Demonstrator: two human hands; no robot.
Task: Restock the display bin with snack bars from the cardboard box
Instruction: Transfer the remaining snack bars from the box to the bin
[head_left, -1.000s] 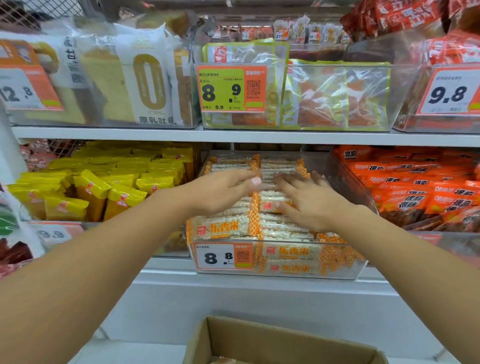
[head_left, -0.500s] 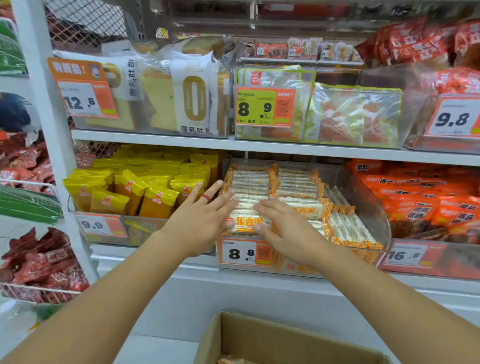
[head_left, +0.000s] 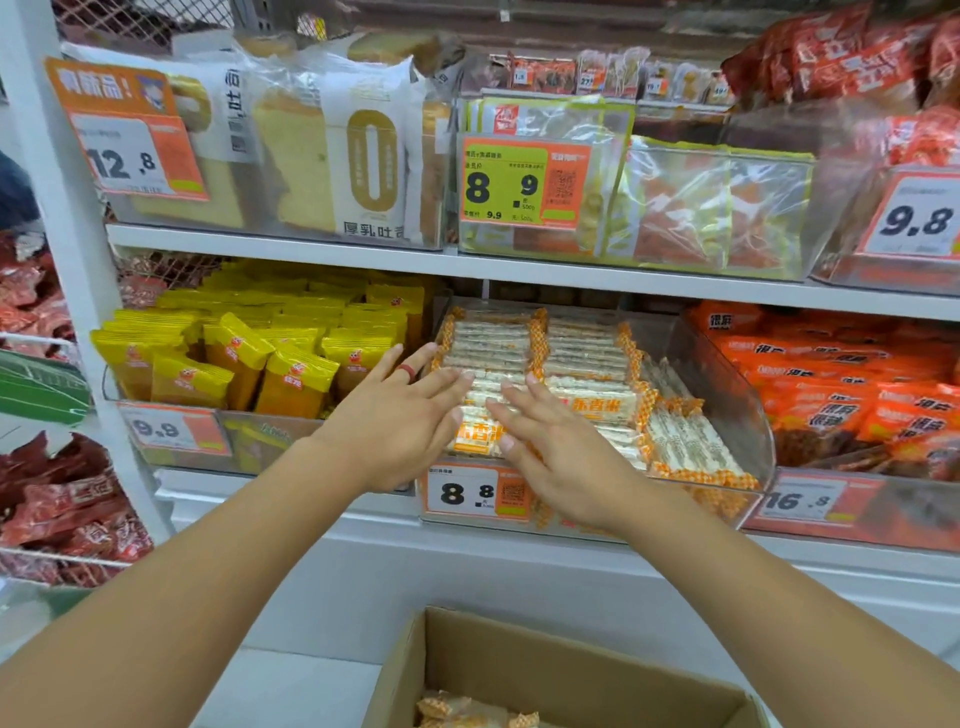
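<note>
Both hands, left hand (head_left: 395, 421) & right hand (head_left: 563, 457), now off snack bars (head_left: 524, 358), fingers splayed.

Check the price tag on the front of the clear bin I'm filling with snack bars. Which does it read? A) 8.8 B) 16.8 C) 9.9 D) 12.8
A: the orange price tag on the front wall of the clear display bin, just below the snack bars and both open hands, reads 8.8.

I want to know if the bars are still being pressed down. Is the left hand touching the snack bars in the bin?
Cannot tell. In the head view the left hand, fingers spread, overlaps the snack bars, but depth is unclear.
</note>
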